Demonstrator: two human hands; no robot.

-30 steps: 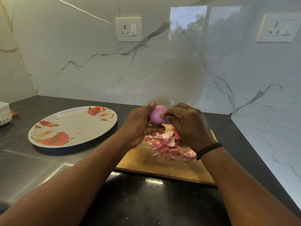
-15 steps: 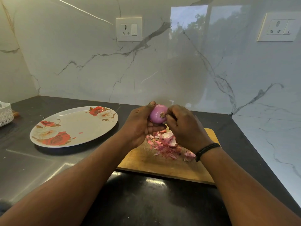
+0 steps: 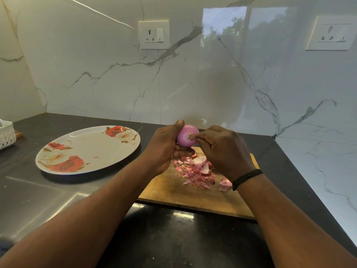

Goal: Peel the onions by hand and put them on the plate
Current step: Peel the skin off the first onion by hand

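Overhead, dark countertop, marble backsplash

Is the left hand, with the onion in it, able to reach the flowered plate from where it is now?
Probably yes. The plate lies on the counter just to the left of the left hand, and nothing stands between them. The right hand only pinches at the root end of the onion and would have to let go first.

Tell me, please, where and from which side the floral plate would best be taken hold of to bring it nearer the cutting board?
Probably by the rim of the plate on its right edge, coming from the cutting board side. It lies flat on the counter, so only its thin raised lip offers a pinch, thumb on top, fingers beneath. That edge is nearest the hands, bare, and holds no onion.
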